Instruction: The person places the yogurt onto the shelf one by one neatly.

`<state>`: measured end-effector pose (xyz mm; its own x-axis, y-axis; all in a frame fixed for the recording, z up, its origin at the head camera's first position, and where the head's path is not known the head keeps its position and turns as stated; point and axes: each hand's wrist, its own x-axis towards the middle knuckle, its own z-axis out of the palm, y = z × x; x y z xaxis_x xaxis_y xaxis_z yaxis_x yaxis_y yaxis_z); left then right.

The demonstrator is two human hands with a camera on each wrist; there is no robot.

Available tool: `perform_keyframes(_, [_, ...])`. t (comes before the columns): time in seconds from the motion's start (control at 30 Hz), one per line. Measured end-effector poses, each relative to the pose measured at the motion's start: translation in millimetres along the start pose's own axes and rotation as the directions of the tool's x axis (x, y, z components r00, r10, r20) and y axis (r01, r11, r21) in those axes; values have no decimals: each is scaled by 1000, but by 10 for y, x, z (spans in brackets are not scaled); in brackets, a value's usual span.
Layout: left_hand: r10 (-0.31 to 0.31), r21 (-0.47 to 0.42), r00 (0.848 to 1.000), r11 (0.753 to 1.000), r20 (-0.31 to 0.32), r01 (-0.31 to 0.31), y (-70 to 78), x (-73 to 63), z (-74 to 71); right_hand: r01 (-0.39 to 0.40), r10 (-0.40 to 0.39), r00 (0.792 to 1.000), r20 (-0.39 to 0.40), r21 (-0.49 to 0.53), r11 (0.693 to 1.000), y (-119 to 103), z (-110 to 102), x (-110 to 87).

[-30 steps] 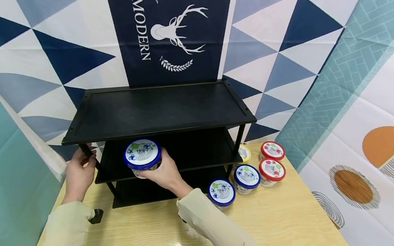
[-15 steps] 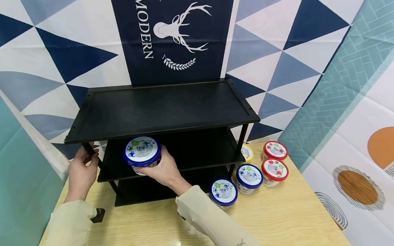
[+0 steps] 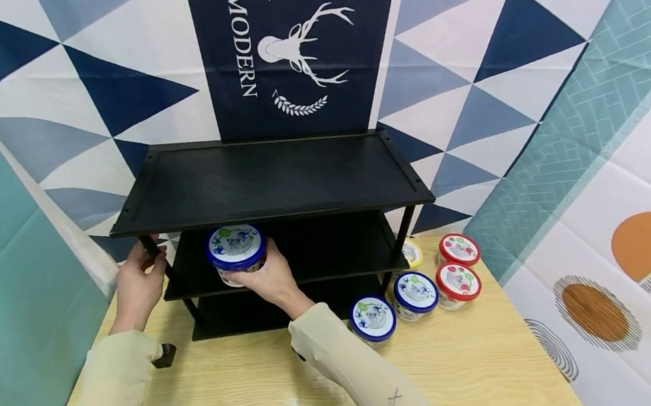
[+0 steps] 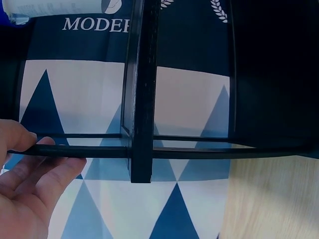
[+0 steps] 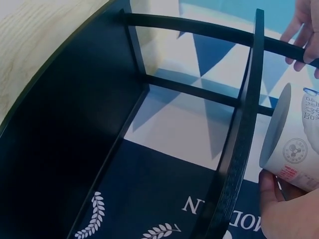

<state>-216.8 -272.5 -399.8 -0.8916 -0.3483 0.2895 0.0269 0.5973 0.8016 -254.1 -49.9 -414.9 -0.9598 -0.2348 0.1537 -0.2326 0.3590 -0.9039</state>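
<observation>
My right hand (image 3: 274, 276) grips a paper tub (image 3: 235, 245) with a blue lid and blueberry print. It holds the tub upright at the front left of the black rack's middle shelf (image 3: 320, 246). In the right wrist view the tub's base (image 5: 275, 128) shows, tipped by the camera angle, with fingertips under its side. My left hand (image 3: 139, 287) pinches the rack's front left post (image 3: 149, 246) between the top and middle shelves. Thumb and fingers lie on opposite sides of that post in the left wrist view. The fingers behind the tub are hidden.
Right of the rack stand two more blue-lidded tubs (image 3: 373, 317), two red-lidded tubs (image 3: 459, 281) and a yellow-lidded tub (image 3: 411, 253) partly behind a post. The top shelf (image 3: 270, 179) overhangs the tub. Patterned cloth (image 3: 141, 64) hangs close behind the rack.
The head view has shifted slightly, so the scene sits a little further right. Against the rack, the held tub has edged inward under the top shelf. The left hand stays on the post.
</observation>
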Motion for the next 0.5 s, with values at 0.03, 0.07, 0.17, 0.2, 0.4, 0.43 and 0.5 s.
perform_keyframes(0.03, [-1, 0, 1000, 1000, 3, 1, 4, -2, 1, -7, 7, 1000, 3, -3, 1000, 4, 3, 11])
perform_keyframes(0.07, [-4, 2, 1000, 1000, 6, 4, 7, -5, 3, -11, 11, 1000, 5, -5, 1000, 5, 6, 20])
perform_keyframes(0.17, [-7, -1, 1000, 1000, 7, 7, 24, -8, 12, -14, 14, 1000, 6, -3, 1000, 7, 12, 49])
perform_keyframes(0.2, [-6, -1, 1000, 1000, 5, 6, 27, -7, 17, -13, 13, 1000, 4, -3, 1000, 8, 15, 59])
perform_keyframes(0.4, [2, -7, 1000, 1000, 10, -2, 5, -8, 25, -7, 7, 1000, 5, 8, 1000, 6, 60, 110])
perform_keyframes(0.43, [2, -9, 1000, 1000, 11, -2, -3, -10, 21, -7, 7, 1000, 11, 13, 1000, 4, 71, 118])
perform_keyframes(0.5, [2, -7, 1000, 1000, 11, -1, -15, -14, 14, -8, 8, 1000, 22, 22, 1000, -1, 92, 132])
